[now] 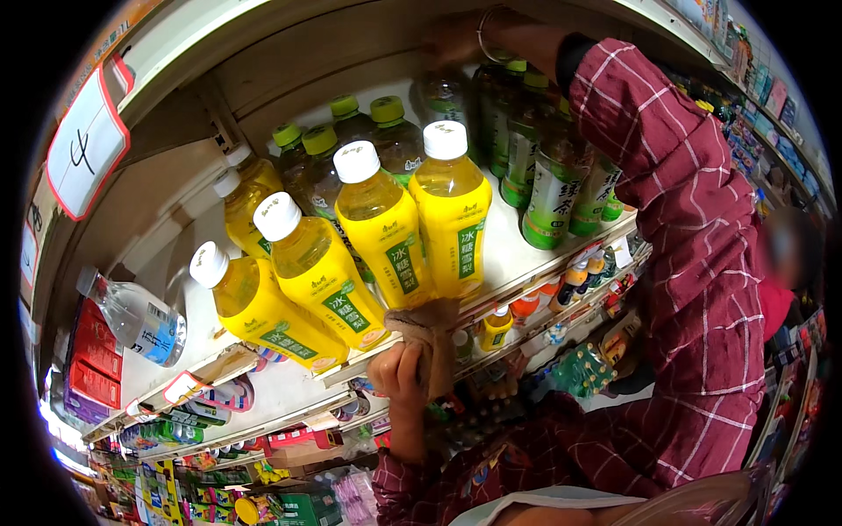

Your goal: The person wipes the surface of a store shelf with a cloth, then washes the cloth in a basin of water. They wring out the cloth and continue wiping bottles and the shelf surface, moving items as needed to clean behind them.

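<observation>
My left hand (401, 371) is closed around a bunched brown cloth (434, 342) at the front edge of a white shelf, just below several yellow-labelled drink bottles (450, 217) with white caps. My right arm, in a red plaid sleeve, reaches over the shelf. The right hand (460, 39) is blurred and dark near the back, above a green-capped bottle (444, 98); whether it touches that bottle or holds anything is hidden. Green tea bottles (552, 194) stand under the right forearm. More dark bottles with green caps (387, 112) stand behind the yellow ones.
A clear water bottle (148, 322) stands at the shelf's left, beside red boxes (95, 368). A price card (89, 144) hangs from the upper shelf edge. Lower shelves hold more bottles and packets. A person (783, 263) is at the far right, near other stocked shelves.
</observation>
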A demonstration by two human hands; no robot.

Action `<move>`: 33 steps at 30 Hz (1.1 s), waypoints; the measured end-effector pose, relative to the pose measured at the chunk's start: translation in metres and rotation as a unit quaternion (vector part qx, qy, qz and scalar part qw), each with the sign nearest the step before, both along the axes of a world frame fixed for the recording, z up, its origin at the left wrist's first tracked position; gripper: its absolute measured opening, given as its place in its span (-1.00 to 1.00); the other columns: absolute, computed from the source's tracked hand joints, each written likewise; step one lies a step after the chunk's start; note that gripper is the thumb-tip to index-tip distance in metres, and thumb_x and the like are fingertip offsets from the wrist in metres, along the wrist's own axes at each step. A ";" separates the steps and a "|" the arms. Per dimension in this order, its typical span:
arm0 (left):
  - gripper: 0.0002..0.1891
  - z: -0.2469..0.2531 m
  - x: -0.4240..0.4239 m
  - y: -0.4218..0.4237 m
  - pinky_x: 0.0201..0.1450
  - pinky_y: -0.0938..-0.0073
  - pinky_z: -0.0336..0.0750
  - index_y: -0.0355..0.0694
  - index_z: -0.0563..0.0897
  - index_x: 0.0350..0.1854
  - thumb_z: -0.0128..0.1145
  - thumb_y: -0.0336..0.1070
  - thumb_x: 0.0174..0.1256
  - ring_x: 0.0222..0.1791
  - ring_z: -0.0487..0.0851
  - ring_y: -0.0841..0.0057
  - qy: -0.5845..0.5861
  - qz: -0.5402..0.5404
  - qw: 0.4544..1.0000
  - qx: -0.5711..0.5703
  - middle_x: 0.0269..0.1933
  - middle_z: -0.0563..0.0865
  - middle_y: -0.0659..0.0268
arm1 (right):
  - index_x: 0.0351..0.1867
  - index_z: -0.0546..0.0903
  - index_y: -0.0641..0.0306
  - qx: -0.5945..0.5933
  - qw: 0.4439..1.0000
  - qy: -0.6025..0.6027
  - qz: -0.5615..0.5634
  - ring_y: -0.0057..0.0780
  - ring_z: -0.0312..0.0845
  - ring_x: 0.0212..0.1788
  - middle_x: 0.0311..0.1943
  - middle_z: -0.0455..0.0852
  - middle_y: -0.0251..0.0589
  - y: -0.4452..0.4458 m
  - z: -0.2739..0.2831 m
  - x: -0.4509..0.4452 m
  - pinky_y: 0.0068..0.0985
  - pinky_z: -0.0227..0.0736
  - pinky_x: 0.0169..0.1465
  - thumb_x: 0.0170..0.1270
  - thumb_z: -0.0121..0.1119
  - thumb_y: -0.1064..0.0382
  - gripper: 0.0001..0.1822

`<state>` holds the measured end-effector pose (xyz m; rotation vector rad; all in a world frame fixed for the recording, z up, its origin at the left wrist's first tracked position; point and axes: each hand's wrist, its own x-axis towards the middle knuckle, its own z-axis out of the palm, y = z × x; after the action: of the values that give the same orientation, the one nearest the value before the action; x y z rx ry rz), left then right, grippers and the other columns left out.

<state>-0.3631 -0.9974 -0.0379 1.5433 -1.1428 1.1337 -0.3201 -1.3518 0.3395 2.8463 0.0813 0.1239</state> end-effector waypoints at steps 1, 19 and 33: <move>-0.71 0.001 0.000 -0.001 -0.10 0.31 0.41 -0.12 0.65 -0.14 0.32 -0.30 0.02 -0.19 0.57 0.35 0.004 -0.004 1.000 -0.007 -0.17 0.60 0.31 | 0.00 0.61 0.26 0.021 1.000 0.000 -0.004 -0.20 0.64 -0.21 -0.28 0.71 -0.04 0.009 0.002 0.006 -0.25 0.50 -0.14 0.12 0.25 0.00 -0.52; -0.39 -0.008 0.006 0.000 -0.08 0.20 0.37 -0.22 0.57 -0.07 0.05 0.28 0.12 -0.15 0.54 0.19 0.009 -0.015 1.000 0.023 -0.16 0.59 0.17 | 0.24 0.46 0.20 0.078 0.995 -0.059 0.018 -0.21 0.58 0.00 0.01 0.65 -0.02 0.075 -0.034 0.070 -0.32 0.46 0.08 0.20 0.15 0.04 -0.42; -0.59 0.006 -0.006 -0.017 -0.07 0.23 0.38 -0.17 0.56 -0.03 0.17 -0.11 0.07 -0.15 0.55 0.21 0.011 -0.024 1.000 0.005 -0.13 0.59 0.18 | 0.12 0.54 0.29 0.023 0.962 -0.251 0.102 -0.05 0.55 0.05 0.07 0.60 0.06 0.088 -0.029 -0.098 -0.25 0.45 0.08 0.35 -0.05 0.13 -0.59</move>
<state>-0.3688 -1.0143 -0.0318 1.5244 -1.1665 1.0766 -0.4179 -1.2637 0.3106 2.7493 0.2632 0.8911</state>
